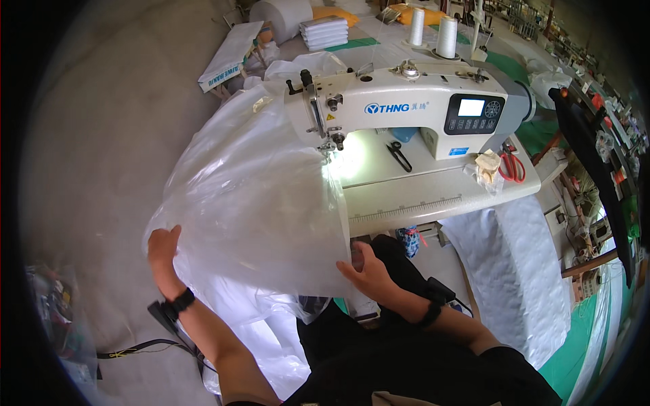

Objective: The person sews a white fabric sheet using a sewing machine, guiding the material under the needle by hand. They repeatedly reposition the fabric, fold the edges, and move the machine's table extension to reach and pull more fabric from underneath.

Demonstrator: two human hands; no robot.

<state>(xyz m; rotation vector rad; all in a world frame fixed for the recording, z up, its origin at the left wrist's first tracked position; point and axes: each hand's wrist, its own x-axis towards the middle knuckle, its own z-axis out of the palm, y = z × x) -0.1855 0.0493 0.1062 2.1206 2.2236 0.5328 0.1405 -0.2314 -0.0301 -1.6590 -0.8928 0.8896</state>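
remote view: i see a wide, translucent white plastic sheet point(250, 196) draping down from the long-armed white metal sewing machine point(423, 101). left hand point(163, 254) curled at its left edge, right hand point(372, 272) at its right; cannot tell if either pinches. uneven pull could pucker it.

Intense glare noted beneath white metal sewing machine point(413, 91), highlights on glossy translucent plastic sheeting point(250, 196), dark distorted fisheye rim.
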